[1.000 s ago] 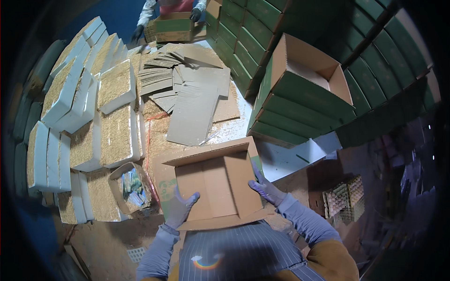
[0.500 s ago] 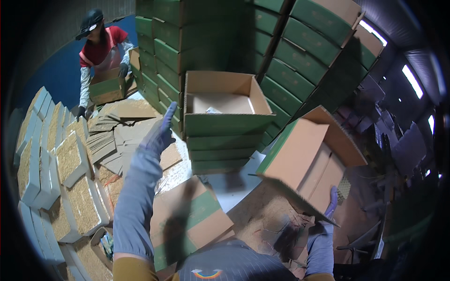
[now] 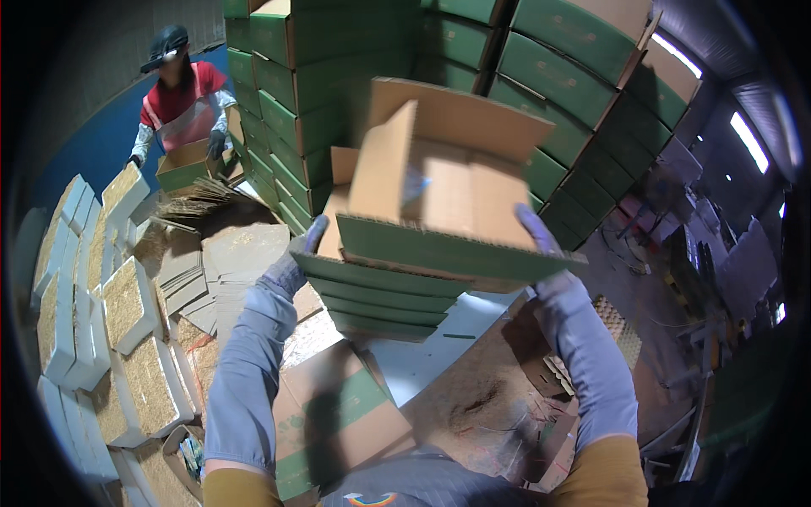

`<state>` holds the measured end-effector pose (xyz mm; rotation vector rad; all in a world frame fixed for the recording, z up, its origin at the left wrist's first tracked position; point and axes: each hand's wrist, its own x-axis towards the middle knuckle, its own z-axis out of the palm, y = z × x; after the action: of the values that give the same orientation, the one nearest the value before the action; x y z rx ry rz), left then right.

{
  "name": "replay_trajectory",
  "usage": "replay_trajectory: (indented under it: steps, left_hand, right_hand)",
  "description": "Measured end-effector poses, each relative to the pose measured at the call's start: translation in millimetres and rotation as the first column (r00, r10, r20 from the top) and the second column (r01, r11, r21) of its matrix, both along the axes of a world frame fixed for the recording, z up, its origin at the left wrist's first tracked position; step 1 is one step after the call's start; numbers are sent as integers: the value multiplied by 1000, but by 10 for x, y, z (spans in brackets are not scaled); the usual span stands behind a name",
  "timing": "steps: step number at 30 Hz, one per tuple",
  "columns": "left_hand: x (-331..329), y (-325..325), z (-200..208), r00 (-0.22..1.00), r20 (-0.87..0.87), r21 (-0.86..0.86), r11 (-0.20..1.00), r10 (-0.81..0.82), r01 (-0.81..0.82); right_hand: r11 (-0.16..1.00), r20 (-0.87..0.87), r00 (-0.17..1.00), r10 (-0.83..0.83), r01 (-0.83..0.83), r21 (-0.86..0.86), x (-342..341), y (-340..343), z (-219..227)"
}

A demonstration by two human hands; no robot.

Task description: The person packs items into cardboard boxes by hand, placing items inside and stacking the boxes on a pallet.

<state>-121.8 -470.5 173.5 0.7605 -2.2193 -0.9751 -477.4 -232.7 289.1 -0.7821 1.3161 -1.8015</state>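
An open green-and-brown cardboard box, its flaps standing up, is tilted over a stack of nested green boxes in front of me. My right hand, in a purple glove, grips its right side, with fingers over the inner face. At the left corner of the stack, my gloved left hand is closed on the rim of the top stacked box, a finger reaching over the edge. Something small and bluish shows inside behind a flap, too blurred to name. Beneath the stack lies a white surface.
Tall stacks of green boxes rise behind. White trays of yellowish grain-like material line the left. Flat cardboard sheets lie beside a co-worker with a box. A flattened carton is near me; egg trays stand right.
My right hand has brought the open box leftward from the right onto the stack. My left hand, previously raised with a finger pointing, has come down to the stack's left rim.
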Motion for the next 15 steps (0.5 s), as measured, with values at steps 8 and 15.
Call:
replay_trajectory:
  steps: [8, 15]
  left_hand:
    - [1, -80, -124, 755, -635, 705, 521, 164, 481]
    - [7, 560, 357, 864, -490, 344, 937, 118, 67]
  right_hand:
    - [923, -124, 926, 357, -370, -104, 64, -615, -299]
    - [971, -41, 982, 184, -175, 165, 694, -610, 94]
